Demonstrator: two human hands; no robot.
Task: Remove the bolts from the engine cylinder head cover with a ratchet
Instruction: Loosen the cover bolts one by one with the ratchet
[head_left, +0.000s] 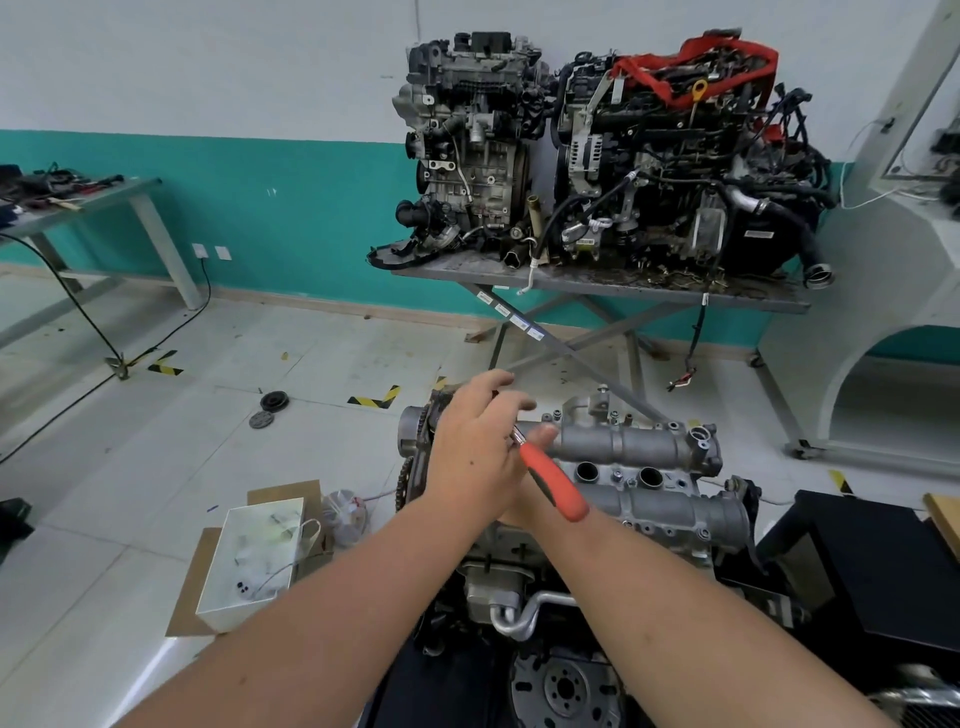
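The grey aluminium cylinder head cover (641, 446) tops the engine in front of me, with small bolts (617, 474) showing along it. A ratchet with an orange-red handle (555, 483) lies slanted over the cover's left end. My left hand (475, 447) reaches over that end and holds the ratchet's metal shank between thumb and fingers. The ratchet head and any bolt under it are hidden by that hand. My right hand (517, 501) is mostly covered by the left one, and the handle's end lies across its wrist. Its fingers do not show.
A white box (249, 561) with small parts sits on cardboard on the floor to the left. Two more engines (623, 150) stand on a metal table at the wall. A black case (878, 566) is at the right, and a pulley (274, 401) lies on the floor.
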